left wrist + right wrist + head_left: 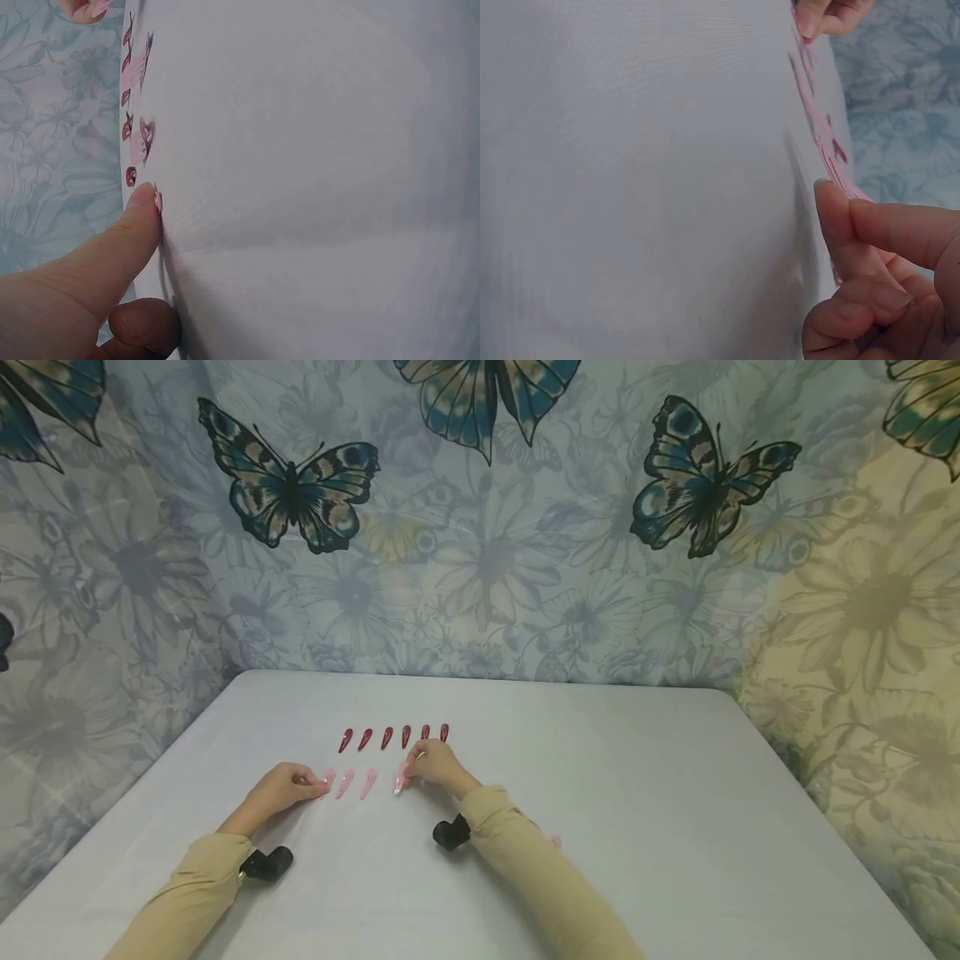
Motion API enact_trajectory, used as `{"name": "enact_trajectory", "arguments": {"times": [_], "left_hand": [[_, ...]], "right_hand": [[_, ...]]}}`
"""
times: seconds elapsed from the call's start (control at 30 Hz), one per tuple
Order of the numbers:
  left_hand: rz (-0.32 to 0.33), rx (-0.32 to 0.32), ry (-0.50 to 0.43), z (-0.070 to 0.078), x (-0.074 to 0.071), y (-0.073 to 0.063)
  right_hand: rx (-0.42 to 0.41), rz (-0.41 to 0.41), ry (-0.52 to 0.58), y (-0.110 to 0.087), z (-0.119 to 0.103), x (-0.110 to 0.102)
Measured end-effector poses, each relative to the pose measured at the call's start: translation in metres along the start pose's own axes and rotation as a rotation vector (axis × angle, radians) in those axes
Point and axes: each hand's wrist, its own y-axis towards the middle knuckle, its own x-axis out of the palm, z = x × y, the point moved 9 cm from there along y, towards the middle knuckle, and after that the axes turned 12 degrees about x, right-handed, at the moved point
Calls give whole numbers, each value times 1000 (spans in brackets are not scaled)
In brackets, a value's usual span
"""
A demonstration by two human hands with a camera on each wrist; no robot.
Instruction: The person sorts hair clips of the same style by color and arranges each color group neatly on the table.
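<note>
Several red snap hair clips (387,738) lie in a row on the white table, and nearer the person runs a row of pink hair clips (368,783). My left hand (288,787) is at the left end of the pink row, pinching the leftmost pink clip (328,777); in the left wrist view a fingertip covers most of this clip (158,201). At the right end of that row, my right hand (435,764) pinches another pink clip (399,782) between thumb and finger. Its upper part is hidden by the fingers.
One more pink item (556,841) shows partly behind the right sleeve (525,852). Black wrist devices (267,864) sit under both forearms. The white table (637,777) ends at a butterfly-patterned wall covering (495,568).
</note>
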Motion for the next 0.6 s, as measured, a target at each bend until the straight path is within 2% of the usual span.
{"name": "enact_trajectory", "arguments": {"times": [0.4, 0.6], "left_hand": [[6, -7, 4, -1, 1, 1], [-1, -4, 9, -1, 1, 1]], "right_hand": [[-23, 31, 16, 3, -3, 8], [-49, 97, -32, -1, -8, 6]]}}
